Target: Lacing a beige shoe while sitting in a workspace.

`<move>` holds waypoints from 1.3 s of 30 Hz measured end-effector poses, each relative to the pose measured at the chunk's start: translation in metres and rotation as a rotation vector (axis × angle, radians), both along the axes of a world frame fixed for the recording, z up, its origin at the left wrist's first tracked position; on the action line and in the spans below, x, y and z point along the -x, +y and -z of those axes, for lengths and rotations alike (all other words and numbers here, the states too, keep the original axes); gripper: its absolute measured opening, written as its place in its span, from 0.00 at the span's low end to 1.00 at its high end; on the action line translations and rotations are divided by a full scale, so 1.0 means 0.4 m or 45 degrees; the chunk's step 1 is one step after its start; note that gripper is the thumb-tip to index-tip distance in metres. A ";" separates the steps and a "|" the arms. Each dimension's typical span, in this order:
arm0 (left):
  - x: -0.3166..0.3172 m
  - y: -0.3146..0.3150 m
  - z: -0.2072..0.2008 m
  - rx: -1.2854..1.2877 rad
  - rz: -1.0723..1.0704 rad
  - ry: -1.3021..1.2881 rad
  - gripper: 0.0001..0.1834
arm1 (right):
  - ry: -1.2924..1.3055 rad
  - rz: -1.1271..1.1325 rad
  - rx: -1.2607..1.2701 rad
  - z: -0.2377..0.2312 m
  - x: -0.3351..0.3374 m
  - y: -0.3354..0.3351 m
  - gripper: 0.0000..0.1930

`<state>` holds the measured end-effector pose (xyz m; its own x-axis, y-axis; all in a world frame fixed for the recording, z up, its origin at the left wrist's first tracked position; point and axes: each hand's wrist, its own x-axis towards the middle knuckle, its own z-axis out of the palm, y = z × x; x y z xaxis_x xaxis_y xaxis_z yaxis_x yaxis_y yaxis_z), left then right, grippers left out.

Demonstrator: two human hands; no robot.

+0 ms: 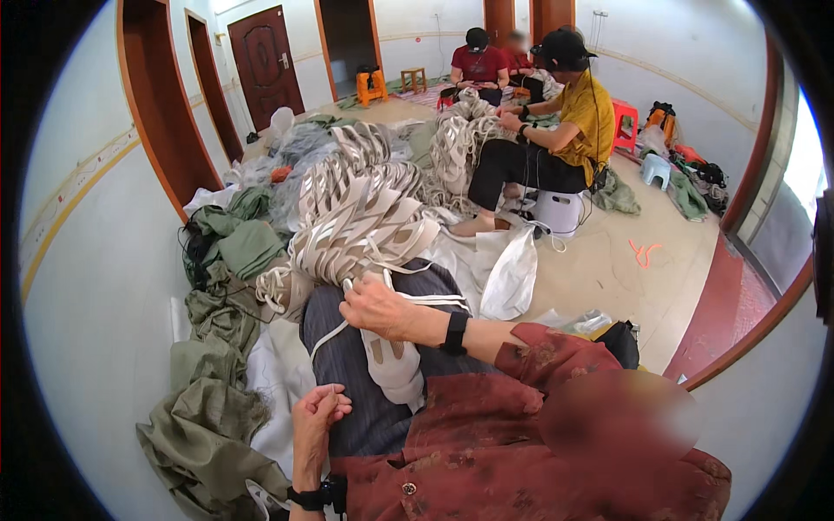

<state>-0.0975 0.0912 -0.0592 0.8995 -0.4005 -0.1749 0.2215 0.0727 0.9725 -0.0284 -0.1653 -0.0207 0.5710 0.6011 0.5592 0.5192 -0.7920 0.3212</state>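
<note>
My right hand (pixel 375 306) is closed on a white strap piece (pixel 408 299) at the near end of a long stacked pile of white strap pieces (pixel 360 221). Another white padded piece (pixel 393 365) lies on my lap, on dark striped trousers (pixel 347 382). A thin white strap (pixel 326 337) hangs from my right hand across the lap. My left hand (pixel 314 418) rests lower on the lap with its fingers curled together; I cannot see anything in it. Each wrist wears a black band.
Green sacks (pixel 217 408) lie heaped along the left wall. A white bag (pixel 508 276) sits on the floor to the right. A person in a yellow top (pixel 584 113) sits on a white stool by another strap pile (pixel 456 143). Others sit behind, near orange stools (pixel 372 85).
</note>
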 end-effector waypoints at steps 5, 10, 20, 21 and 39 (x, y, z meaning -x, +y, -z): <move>-0.017 0.001 -0.002 0.061 0.024 0.074 0.12 | 0.178 -0.060 -0.247 -0.027 0.019 0.001 0.09; -0.055 -0.011 -0.028 0.171 0.124 0.050 0.11 | 0.634 -0.606 -1.059 -0.092 0.127 0.154 0.10; -0.106 -0.129 -0.094 0.358 0.347 0.131 0.11 | 1.335 -1.499 -1.218 -0.172 0.388 0.305 0.06; -0.105 -0.134 -0.096 0.349 0.350 0.134 0.11 | 1.302 -1.510 -1.230 -0.170 0.383 0.294 0.06; -0.084 -0.047 -0.180 0.382 0.136 -0.132 0.10 | 0.494 -0.619 -0.930 -0.062 0.264 0.135 0.05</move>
